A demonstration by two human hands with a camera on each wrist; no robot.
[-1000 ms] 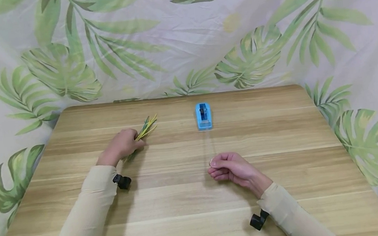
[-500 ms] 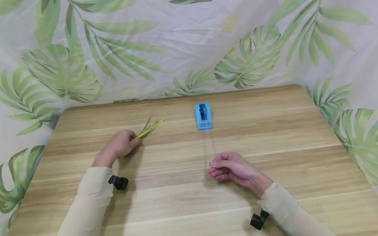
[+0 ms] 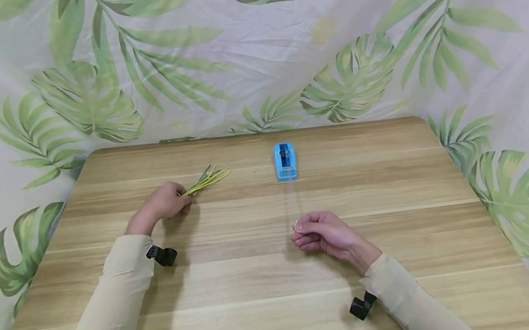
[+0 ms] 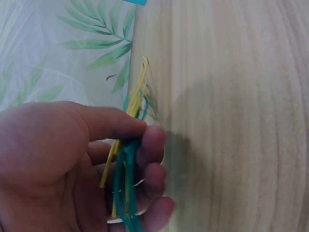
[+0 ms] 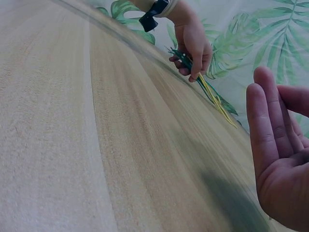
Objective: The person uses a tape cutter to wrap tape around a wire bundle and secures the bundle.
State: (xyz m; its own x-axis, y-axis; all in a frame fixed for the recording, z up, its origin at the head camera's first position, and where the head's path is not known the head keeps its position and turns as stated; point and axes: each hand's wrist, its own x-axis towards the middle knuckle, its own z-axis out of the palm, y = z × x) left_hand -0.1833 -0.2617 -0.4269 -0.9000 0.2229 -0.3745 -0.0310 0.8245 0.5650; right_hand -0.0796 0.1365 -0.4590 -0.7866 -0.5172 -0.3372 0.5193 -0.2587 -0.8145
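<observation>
Pinched between the thumb and fingertips of a person's left hand [image 3: 164,201], left of center in the head view, a bundle of thin yellow and green strands [image 3: 208,179] fans toward the upper right. In the left wrist view, yellow ends point up the frame while green lengths hang down across the curled fingers. Right of center and lower in the head view, the right hand [image 3: 325,236] pinches the near end of a clear tape strip [image 3: 292,199] between thumb and finger. The strip runs up the frame to a blue tape dispenser [image 3: 285,161], upper center, just short of the table's far edge. The strands' loose ends lie well apart from the dispenser, with wood surface between them.

A broad stretch of wood-grain table [image 3: 257,278] separates the hands and spreads across the lower center of the frame; its side edges slope outward toward the lower corners, and both hands are well inside them. Black wrist cameras [image 3: 164,256] jut from pale sleeves [image 3: 112,304]. Behind the far edge, a leaf-print cloth [image 3: 253,53] fills the top of the frame.
</observation>
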